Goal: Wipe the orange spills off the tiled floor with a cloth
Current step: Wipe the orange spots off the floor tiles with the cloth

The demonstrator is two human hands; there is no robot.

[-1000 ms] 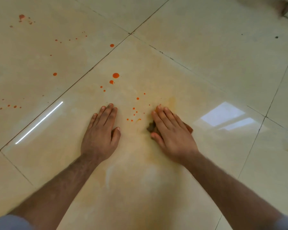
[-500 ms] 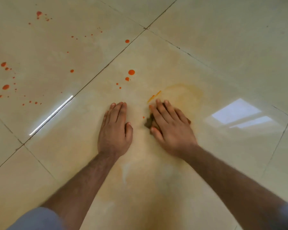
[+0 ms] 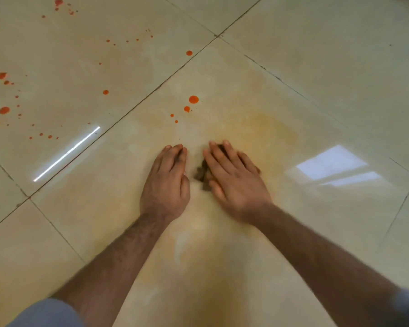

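My right hand (image 3: pixel 234 178) lies flat on a small dark brown cloth (image 3: pixel 202 173), pressing it to the beige tiled floor (image 3: pixel 316 67) with straight fingers. Most of the cloth is hidden under the palm; only its left edge and a bit at the fingertips show. My left hand (image 3: pixel 167 182) rests flat on the tile just to the left, fingers together. Two larger orange drops (image 3: pixel 193 99) lie a short way beyond the fingertips. Several more orange spots (image 3: pixel 4 110) scatter across the tile at the far left. A pale orange smear (image 3: pixel 276 126) fans out beyond my right hand.
Dark grout lines (image 3: pixel 128 114) cross the floor diagonally. A bright strip reflection (image 3: pixel 66 153) and a window reflection (image 3: pixel 333 165) shine on the glossy tiles. Grey-blue sleeves (image 3: pixel 45 312) show at the bottom corners.
My right hand has swept the cloth over the small orange drops and the streak between my hands; they are gone, leaving a faint smear. My view has shifted leftwards.
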